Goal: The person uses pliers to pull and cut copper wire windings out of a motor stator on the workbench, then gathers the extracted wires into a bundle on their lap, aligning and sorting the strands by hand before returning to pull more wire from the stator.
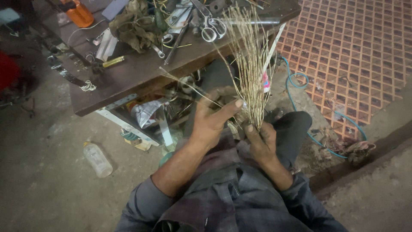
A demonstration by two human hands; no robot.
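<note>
straw bundle (251, 73) stands upright in the right hand (259, 139), grip closed around its base; left hand (212, 122) pinches 1 stalk.

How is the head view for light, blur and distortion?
Head view: dim, uneven light, brightest on the orange grating; left floor in shadow; the left hand and straw bundle are slightly soft; the table edge looks tilted by the wide lens.

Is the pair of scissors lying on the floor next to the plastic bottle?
No, the scissors lie on the workbench among other tools, while the plastic bottle lies on the floor below.
</note>
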